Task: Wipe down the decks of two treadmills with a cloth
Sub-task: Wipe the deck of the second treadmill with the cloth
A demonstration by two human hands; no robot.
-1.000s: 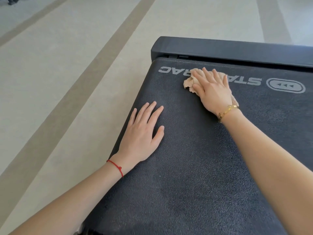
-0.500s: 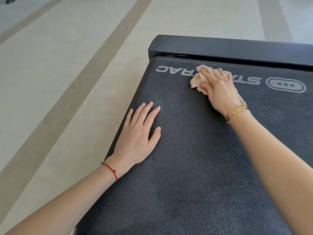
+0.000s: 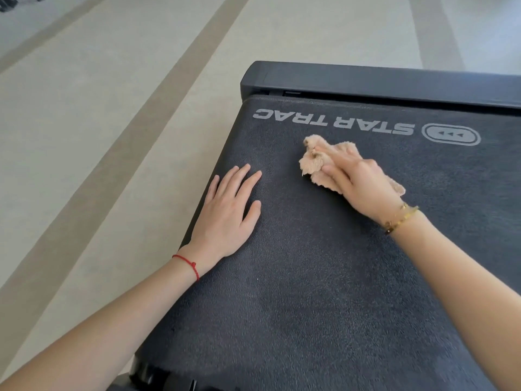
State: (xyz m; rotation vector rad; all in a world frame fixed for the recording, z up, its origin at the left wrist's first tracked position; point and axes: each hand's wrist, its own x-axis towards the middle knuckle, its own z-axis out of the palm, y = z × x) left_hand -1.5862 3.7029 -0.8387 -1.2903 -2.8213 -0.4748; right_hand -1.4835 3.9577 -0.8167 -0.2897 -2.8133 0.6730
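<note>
We see the left hand [image 3: 225, 218] lying flat on the treadmill deck [image 3: 324, 292], palm down, fingers straight and slightly spread, holding nothing. It sits close to the deck's left edge, its wrist wearing a red string bracelet [image 3: 187, 265], the forearm running back toward the lower left.

The right hand [image 3: 359, 184] presses down on a beige cloth [image 3: 313, 162] — its fingers lie over the crumpled fabric and look partly bent into it, though motion blur keeps us from telling how firmly they grip. The cloth bunches out past the fingertips and a little of it shows behind the wrist. A gold bracelet [image 3: 400, 218] circles that wrist, and the forearm reaches in from the lower right.

The cloth rests on the dark textured deck just below the printed STAR TRAC lettering [image 3: 332, 121] — near the deck's far end, where a black end cap [image 3: 366, 77] crosses it. Pale floor [image 3: 98, 122] with darker bands lies to the left.
</note>
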